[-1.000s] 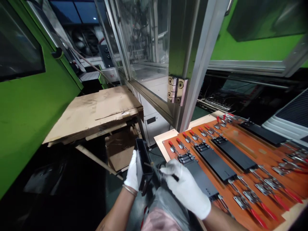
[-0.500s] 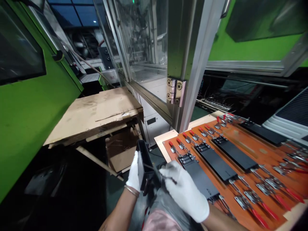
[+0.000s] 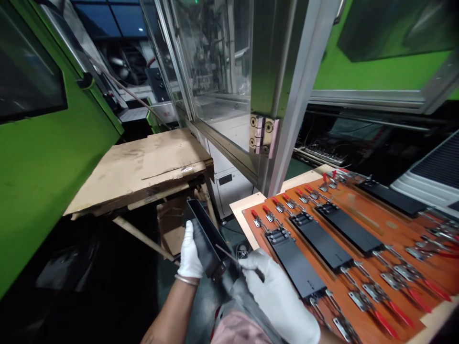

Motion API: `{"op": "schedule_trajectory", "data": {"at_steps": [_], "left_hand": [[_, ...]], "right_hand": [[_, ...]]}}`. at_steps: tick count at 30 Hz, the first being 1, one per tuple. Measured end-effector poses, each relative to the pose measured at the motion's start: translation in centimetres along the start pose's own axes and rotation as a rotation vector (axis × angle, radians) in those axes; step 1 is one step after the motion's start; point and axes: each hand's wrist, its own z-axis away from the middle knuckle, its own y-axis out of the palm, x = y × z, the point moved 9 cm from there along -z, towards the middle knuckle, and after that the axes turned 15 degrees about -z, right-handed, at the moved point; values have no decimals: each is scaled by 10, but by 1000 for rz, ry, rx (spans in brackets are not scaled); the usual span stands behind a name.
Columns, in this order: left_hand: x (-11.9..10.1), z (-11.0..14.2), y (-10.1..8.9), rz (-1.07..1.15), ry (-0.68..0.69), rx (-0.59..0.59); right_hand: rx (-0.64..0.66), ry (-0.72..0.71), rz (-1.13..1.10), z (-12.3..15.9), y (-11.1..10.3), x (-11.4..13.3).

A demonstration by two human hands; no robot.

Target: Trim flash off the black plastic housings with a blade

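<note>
My left hand (image 3: pixel 190 255), in a white glove, grips a long black plastic tray-shaped part (image 3: pixel 204 236) that tilts up and to the left over my lap. My right hand (image 3: pixel 276 294), also gloved, pinches a thin metal tool (image 3: pixel 225 253) whose tip touches the near end of the black part. Both hands are closed.
An orange jig board (image 3: pixel 376 224) to the right carries several flat black parts (image 3: pixel 324 243) held by red-handled toggle clamps (image 3: pixel 401 291). A worn cardboard sheet (image 3: pixel 143 165) lies on a stand to the left. A green machine wall (image 3: pixel 43 191) and a glazed aluminium door frame (image 3: pixel 287 95) stand behind.
My left hand has swung the black part from upright to a tilt up and to the left. My right hand has dropped slightly and kept the tool at the part's near end.
</note>
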Motion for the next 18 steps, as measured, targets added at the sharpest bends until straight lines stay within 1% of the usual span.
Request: {"op": "schedule_trajectory", "data": {"at_steps": [4,7,8,10,12,14,18], "left_hand": [[-22,3,-3,90,101,-4],[-39,11,-5,126,164,-66],[-44,14,-6,134,195,-97],[-51,19,-8,150,247,-129],[-52,22,-6,158,248,-117],[-47,24,-4,157,208,-95],[-36,29,-4,161,131,-104]], "right_hand": [[-29,71,-166,3,5,-16],[-68,102,-245,4,8,-18],[-80,85,-242,4,9,-16],[-95,3,-172,3,8,-7],[-92,-105,-47,1,9,2],[-89,-179,34,-2,9,6],[-111,-227,16,-2,7,5]]}}
